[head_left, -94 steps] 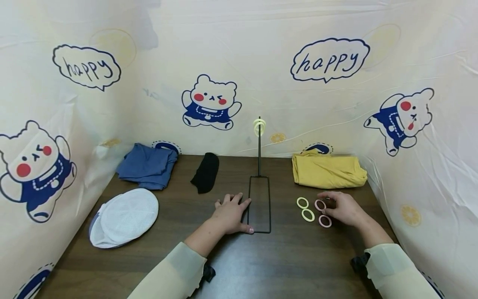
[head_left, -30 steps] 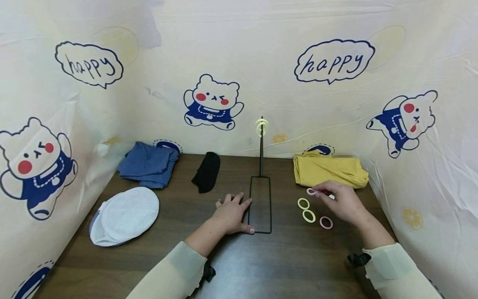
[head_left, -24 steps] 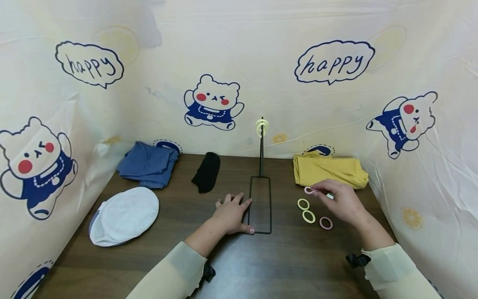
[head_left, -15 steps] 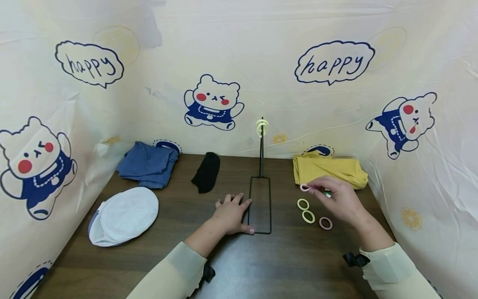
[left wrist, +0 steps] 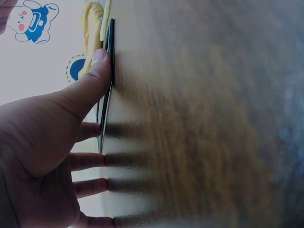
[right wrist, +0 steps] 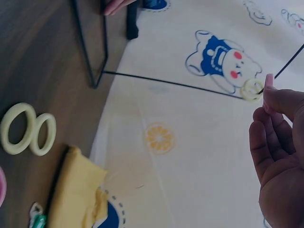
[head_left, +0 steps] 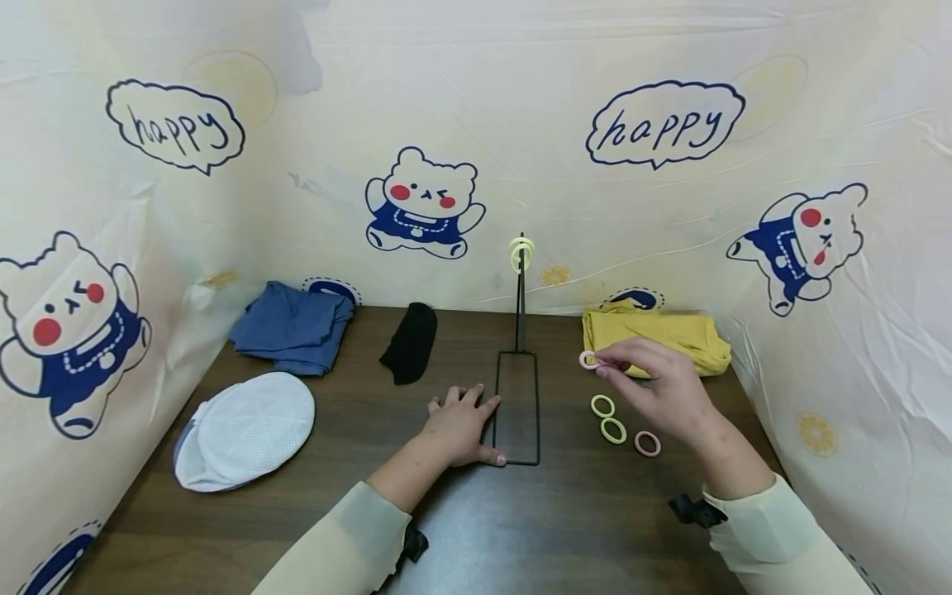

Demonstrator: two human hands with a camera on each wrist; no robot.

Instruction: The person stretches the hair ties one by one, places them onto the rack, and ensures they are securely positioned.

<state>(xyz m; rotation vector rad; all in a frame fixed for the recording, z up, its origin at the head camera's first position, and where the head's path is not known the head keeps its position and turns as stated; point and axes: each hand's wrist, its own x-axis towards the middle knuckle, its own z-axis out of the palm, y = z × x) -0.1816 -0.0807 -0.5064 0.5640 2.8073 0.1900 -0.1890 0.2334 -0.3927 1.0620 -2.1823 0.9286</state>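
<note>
My right hand (head_left: 662, 384) pinches a pink ring (head_left: 582, 361) between thumb and fingertips, raised off the table in front of the yellow cloth. On the table below lie another pink ring (head_left: 636, 445) and two pale yellow rings (head_left: 613, 442) that touch each other. A black wire stand (head_left: 537, 413) has a flat rectangular base and a tall post, with pale yellow rings (head_left: 515, 258) near its top. With spread fingers, my left hand (head_left: 457, 428) rests at the base's left side. Its thumb (left wrist: 97, 71) lies on the base wire.
A folded yellow cloth (head_left: 654, 335) lies back right, with a small green object (right wrist: 39, 220) beside it. A black sock (head_left: 411, 345), folded blue cloth (head_left: 297, 329) and white cap (head_left: 256, 430) occupy the left side. A printed curtain (head_left: 535, 83) encloses the table's back and sides.
My right hand has picked one pink ring up from the table and carried it up and leftward toward the stand. My left hand has stayed at the base.
</note>
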